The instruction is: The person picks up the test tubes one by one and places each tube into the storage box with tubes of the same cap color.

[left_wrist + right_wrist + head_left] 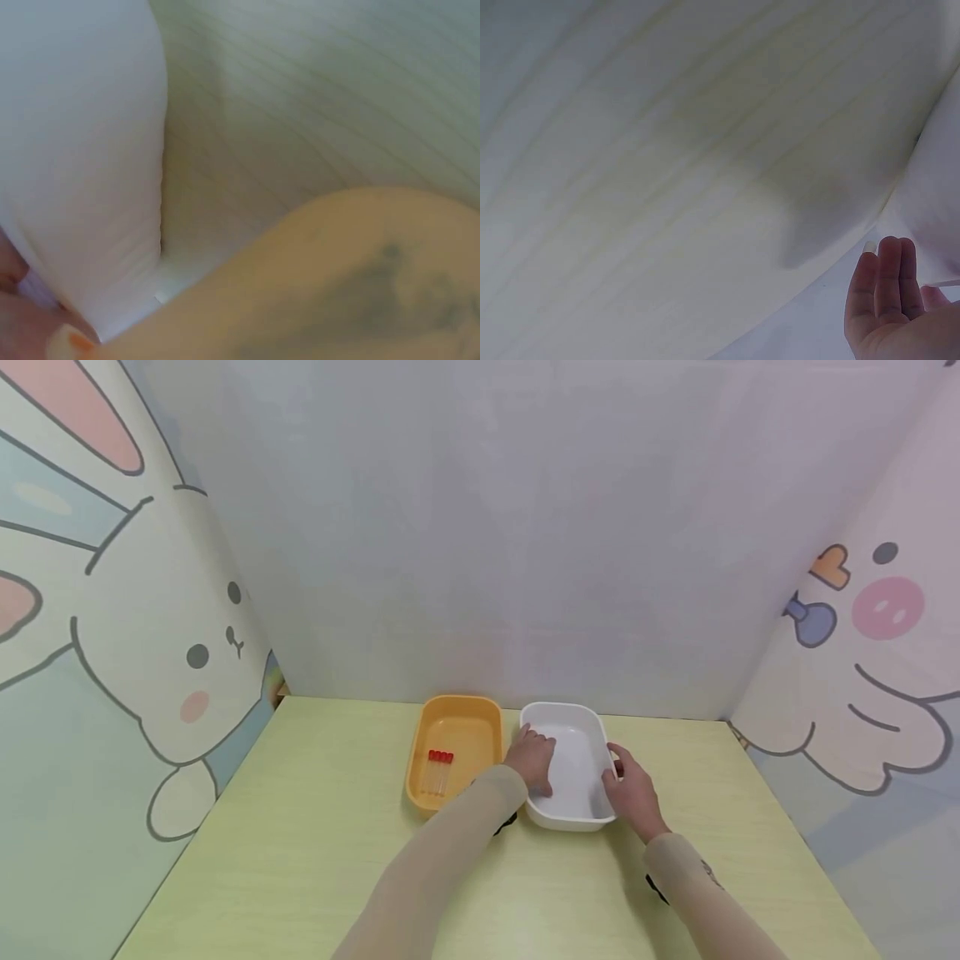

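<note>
A white rectangular plastic basin (577, 768) stands on the table with a hand at each long side. My left hand (532, 760) grips its left rim, thumb and a finger reaching over the inside. In the left wrist view the outer wall of the basin (82, 150) fills the left side. My right hand (632, 789) holds the right rim, with the thumb at the edge. In the right wrist view, the fingers of the right hand (889, 307) lie along the outside of the basin wall (934, 202).
Close on the left stands an orange tray (465, 727). Several clear tubes with red caps (441, 758) lie side by side in it. The pale green table (315, 810) meets a grey backdrop (465, 568) behind both containers, and cartoon-printed panels flank it.
</note>
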The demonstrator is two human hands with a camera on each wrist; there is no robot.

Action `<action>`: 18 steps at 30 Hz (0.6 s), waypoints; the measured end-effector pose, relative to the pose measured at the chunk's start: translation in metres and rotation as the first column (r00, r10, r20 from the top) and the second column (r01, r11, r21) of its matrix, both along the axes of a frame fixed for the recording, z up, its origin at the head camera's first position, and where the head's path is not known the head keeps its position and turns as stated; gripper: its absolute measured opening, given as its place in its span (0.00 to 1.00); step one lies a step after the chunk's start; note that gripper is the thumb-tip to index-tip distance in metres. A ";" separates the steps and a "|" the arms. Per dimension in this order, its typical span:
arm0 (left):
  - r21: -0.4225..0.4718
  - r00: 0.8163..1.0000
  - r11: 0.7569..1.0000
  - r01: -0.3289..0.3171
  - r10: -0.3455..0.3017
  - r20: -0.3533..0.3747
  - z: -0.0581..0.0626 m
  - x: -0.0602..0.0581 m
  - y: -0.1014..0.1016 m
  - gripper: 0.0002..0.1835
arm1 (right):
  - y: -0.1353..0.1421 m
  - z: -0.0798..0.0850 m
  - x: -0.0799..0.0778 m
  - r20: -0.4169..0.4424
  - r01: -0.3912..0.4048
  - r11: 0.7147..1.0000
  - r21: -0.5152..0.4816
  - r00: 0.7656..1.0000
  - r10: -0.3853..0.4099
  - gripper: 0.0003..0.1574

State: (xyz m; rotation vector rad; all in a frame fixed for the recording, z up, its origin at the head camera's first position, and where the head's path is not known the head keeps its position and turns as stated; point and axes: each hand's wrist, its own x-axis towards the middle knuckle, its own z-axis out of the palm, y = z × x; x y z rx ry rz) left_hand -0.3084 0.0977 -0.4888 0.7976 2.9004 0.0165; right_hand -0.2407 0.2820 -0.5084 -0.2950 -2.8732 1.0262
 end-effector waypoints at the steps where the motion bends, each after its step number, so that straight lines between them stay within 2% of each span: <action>1: -0.002 1.000 1.000 -0.001 0.001 -0.004 0.000 0.000 0.000 0.51 | 0.000 0.000 -0.001 -0.001 -0.001 1.000 0.000 1.000 0.001 0.33; 6: 0.027 1.000 1.000 -0.007 0.007 0.003 0.001 -0.002 -0.003 0.54 | -0.002 0.000 -0.003 0.000 -0.005 1.000 -0.001 1.000 0.005 0.33; 10: 0.117 1.000 0.993 -0.013 0.011 0.021 0.005 -0.004 -0.006 0.55 | -0.002 -0.001 -0.003 0.008 -0.005 1.000 0.003 1.000 0.005 0.33; 15: 0.237 0.999 0.971 -0.028 0.018 0.044 0.011 -0.007 -0.009 0.53 | -0.001 0.001 -0.002 0.005 -0.003 1.000 -0.006 1.000 0.003 0.33; 18: 0.270 0.998 0.962 -0.035 0.020 0.060 0.015 -0.009 -0.011 0.51 | 0.001 0.001 -0.002 0.003 -0.002 1.000 0.000 1.000 0.002 0.33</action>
